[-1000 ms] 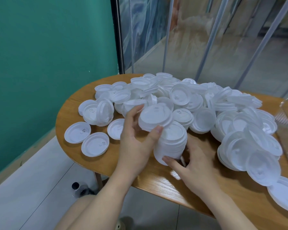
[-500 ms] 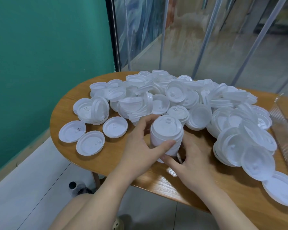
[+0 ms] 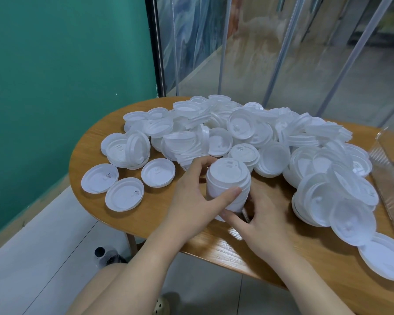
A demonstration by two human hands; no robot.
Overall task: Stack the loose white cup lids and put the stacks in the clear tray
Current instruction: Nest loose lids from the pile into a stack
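Both hands work one short stack of lids [image 3: 228, 185] at frame centre: the left hand [image 3: 191, 201] grips its side, thumb across the front, while the right hand [image 3: 264, 221] pinches its base. The loose lids [image 3: 237, 133] heaped across the upper and right table [image 3: 96, 137] remain unstacked, and the clear tray [image 3: 387, 169] at the right edge shows no stacks, so the task looks barely begun.

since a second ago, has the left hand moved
Yes. The left hand came down with its few lids, then raised beside the stack, and now grips that stack on the table.
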